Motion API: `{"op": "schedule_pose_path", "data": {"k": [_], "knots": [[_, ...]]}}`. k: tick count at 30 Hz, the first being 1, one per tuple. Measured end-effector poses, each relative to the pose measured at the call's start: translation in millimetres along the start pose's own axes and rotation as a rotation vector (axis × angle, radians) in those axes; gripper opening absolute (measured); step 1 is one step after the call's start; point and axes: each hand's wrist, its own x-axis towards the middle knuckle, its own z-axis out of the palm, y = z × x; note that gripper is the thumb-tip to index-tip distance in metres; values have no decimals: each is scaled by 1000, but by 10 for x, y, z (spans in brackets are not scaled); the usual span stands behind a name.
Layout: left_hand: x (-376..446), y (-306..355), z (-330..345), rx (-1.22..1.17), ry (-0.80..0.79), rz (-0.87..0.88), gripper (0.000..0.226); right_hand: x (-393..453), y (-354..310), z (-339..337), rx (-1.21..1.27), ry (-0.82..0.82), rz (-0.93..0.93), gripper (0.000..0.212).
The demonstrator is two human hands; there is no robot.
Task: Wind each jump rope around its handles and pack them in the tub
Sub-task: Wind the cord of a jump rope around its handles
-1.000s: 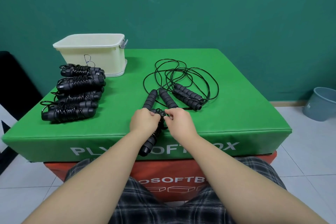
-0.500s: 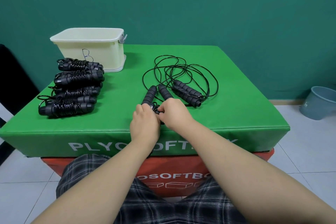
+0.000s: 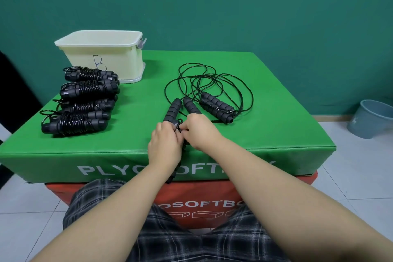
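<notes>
Two hands, one head view: both meet at the near edge of the green box [image 3: 276, 112], right in front of the person.
Left hand [image 3: 164, 144]: curled round the bundle in work [image 3: 173, 112]; its handles run away from the person, leaning a bit right, with the near ends hidden under the palm and hanging over the box edge.
Right hand [image 3: 200, 128]: fingertips pinching thin black cord at the handle caps, touching the left hand. Can't tell how many turns are on, the hands cover that bit.
Loose cord [image 3: 212, 78]: looped on the box beyond the hands, slightly to the right, so I'd guess the right hand is the one that feeds it in.
Second rope's handles [image 3: 217, 108]: lying inside those loops, slanting toward the near right, just beside the right hand.
Wound ropes [image 3: 83, 102]: four-ish bundles stacked far left, long axes left to right, well apart from both hands.
Tub [image 3: 102, 53]: back left corner, just behind that stack; the left hand looks like the nearer one for packing.
</notes>
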Motion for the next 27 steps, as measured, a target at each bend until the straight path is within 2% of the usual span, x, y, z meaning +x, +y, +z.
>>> {"op": "schedule_pose_path", "data": {"k": [3, 6, 8, 14, 20, 24, 25, 27], "knots": [[-11, 46, 11, 34, -13, 45, 21, -20, 126, 119, 230, 120, 56, 15], [33, 48, 5, 60, -38, 83, 22, -63, 206, 204, 449, 206, 206, 29], [88, -1, -4, 10, -73, 100, 19, -64, 242, 234, 546, 227, 271, 27], [168, -176, -47, -277, -226, 70, 11, -19, 239, 361, 470, 289, 215, 18], [238, -241, -46, -273, -269, 138, 13, 41, 212, 349, 361, 222, 151, 20], [306, -238, -54, -263, -305, 106, 8, 0, 229, 309, 393, 173, 137, 25], [336, -238, -66, -246, -328, 88, 9, -8, 239, 313, 408, 174, 143, 25], [414, -257, -118, -178, -427, 45, 33, -22, 238, 315, 427, 183, 155, 26]]}}
